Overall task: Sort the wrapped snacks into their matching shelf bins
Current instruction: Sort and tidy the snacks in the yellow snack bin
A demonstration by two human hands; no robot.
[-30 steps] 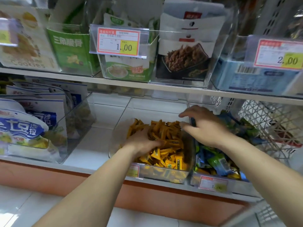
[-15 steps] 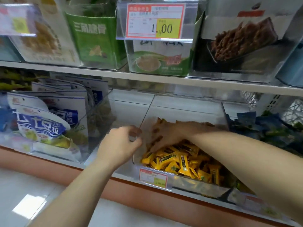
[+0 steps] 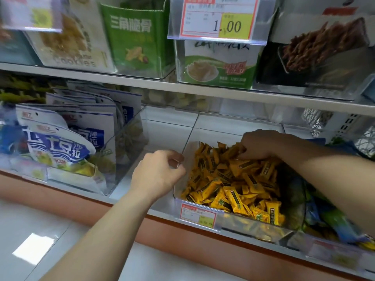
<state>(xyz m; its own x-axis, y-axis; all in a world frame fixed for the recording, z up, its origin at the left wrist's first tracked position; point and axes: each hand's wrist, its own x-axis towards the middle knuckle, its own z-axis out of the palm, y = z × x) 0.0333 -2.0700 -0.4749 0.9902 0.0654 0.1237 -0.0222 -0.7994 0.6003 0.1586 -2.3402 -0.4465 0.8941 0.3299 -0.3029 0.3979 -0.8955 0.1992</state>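
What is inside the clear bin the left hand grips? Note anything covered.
The clear bin holds yellow wrapped snacks. The right hand digs curled fingers into the back of the heap. Its fingertips, the lower packs and the bin's floor are covered.

In the centre of the frame the left hand pinches the top edge of the left wall of a clear bin heaped with yellow wrapped snacks. At right of centre the right hand reaches in from the right edge, its fingers curled down into the heap around a few packets. Blue and green wrapped snacks fill the neighbouring bin at lower right, blue-and-white pouches stand in a clear bin at left, and a green box sits beside a "1.00" price tag along the top.
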